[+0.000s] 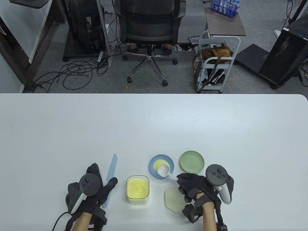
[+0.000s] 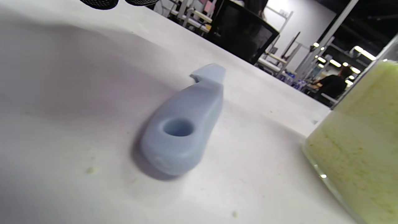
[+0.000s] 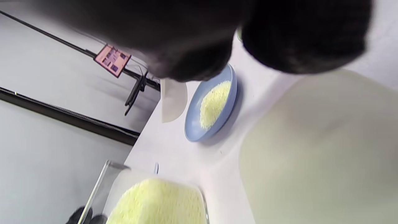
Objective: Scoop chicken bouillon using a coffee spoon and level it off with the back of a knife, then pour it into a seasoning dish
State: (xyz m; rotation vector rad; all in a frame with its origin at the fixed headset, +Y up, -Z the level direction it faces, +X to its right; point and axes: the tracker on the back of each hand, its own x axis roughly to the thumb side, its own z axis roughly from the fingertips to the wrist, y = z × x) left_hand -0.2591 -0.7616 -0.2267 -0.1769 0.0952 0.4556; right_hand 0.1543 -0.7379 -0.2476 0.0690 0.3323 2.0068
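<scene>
A white coffee spoon (image 1: 164,170) is held by its handle in my right hand (image 1: 181,180); its bowl looks empty and hangs over the blue seasoning dish (image 1: 153,172), which holds a small heap of yellow bouillon (image 3: 214,102). The clear container (image 1: 137,190) of chicken bouillon stands open between my hands. The light blue knife (image 1: 111,178) lies flat on the table to its left. My left hand (image 1: 109,185) hovers over the knife's handle (image 2: 183,130) with relaxed fingers (image 2: 99,2) and grips nothing.
An empty green dish (image 1: 192,161) sits right of the blue one. The container's pale lid (image 1: 173,199) lies on the table, partly under my right hand. A few bouillon crumbs (image 2: 90,170) lie near the knife handle.
</scene>
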